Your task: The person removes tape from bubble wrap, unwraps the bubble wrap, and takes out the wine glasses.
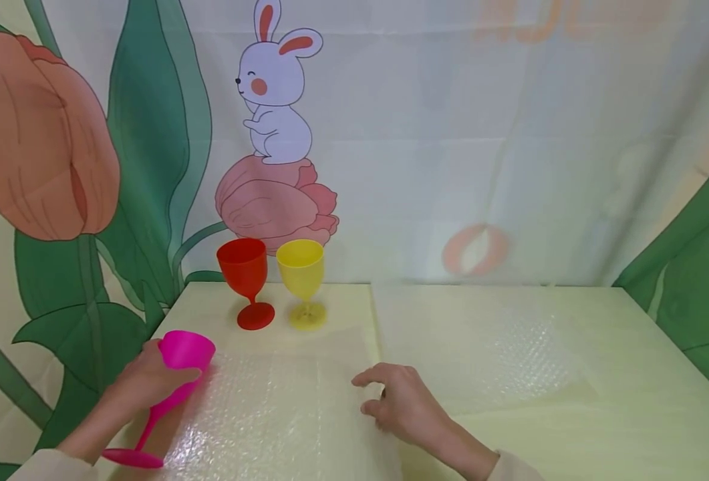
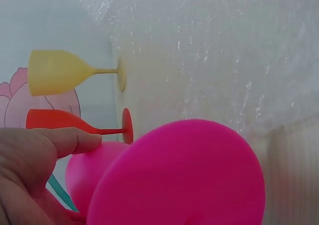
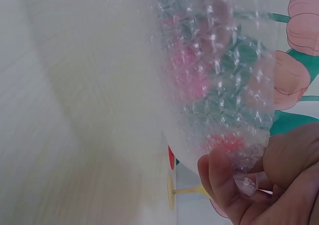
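Observation:
My left hand grips a bright pink plastic goblet around its bowl, at the table's left side. The goblet leans, its rim up and its foot toward me. In the left wrist view the pink foot fills the foreground and hides much of the bowl. A sheet of bubble wrap lies in front of me. At its right edge is my right hand, fingers bent. The right wrist view shows that hand holding the raised edge of the bubble wrap between thumb and fingers.
A red goblet and a yellow goblet stand upright near the table's back edge. Another bubble wrap sheet lies on the right part of the pale table. Behind hangs a printed curtain with a rabbit and tulips.

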